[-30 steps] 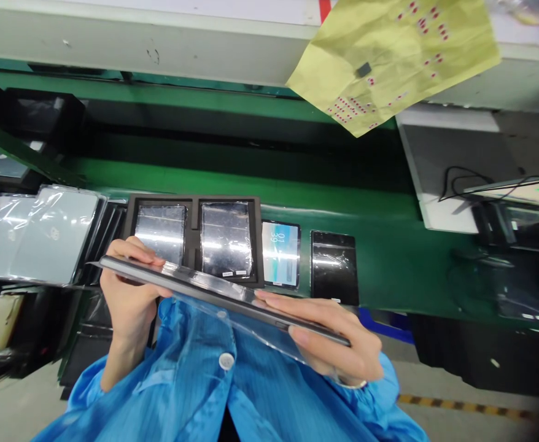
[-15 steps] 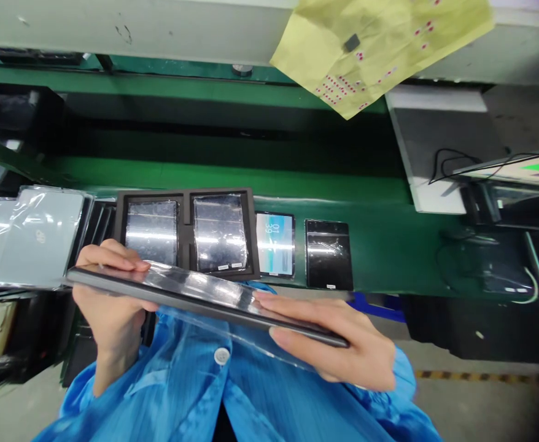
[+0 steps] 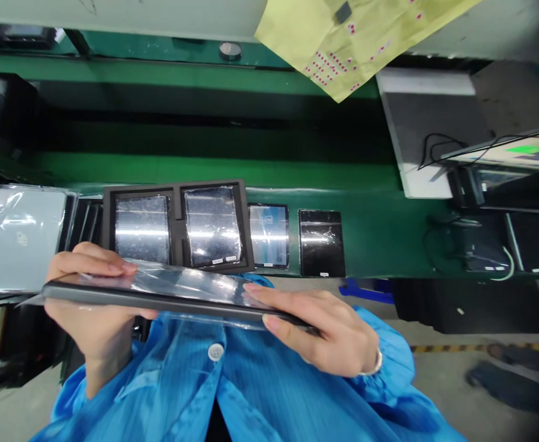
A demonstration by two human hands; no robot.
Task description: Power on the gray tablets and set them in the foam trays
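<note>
Between my two hands is a dark tablet (image 3: 182, 291), seen nearly edge-on and partly covered in clear plastic film. My left hand (image 3: 92, 301) grips its left end, fingers on top and thumb below. At the right end, my right hand (image 3: 320, 328) pinches it the same way. Just beyond lies a dark foam tray (image 3: 177, 212) with two film-wrapped tablets in its slots, one on the left (image 3: 143, 227) and one on the right (image 3: 212, 224). To its right rest a tablet with a lit screen (image 3: 269, 236) and a black tablet (image 3: 321, 242).
Plastic-wrapped pale tablets (image 3: 25, 236) lie at the left. A yellow sheet with red dots (image 3: 338, 55) hangs from the shelf above the green bench (image 3: 371, 239). On the right are a grey-white board (image 3: 430, 116), cables and black devices. A person's leg (image 3: 509, 380) shows at the lower right.
My hands and the held tablet have shifted left in view, and the tablet lies more level. The lit screen looks dimmer. A leg has appeared at lower right.
</note>
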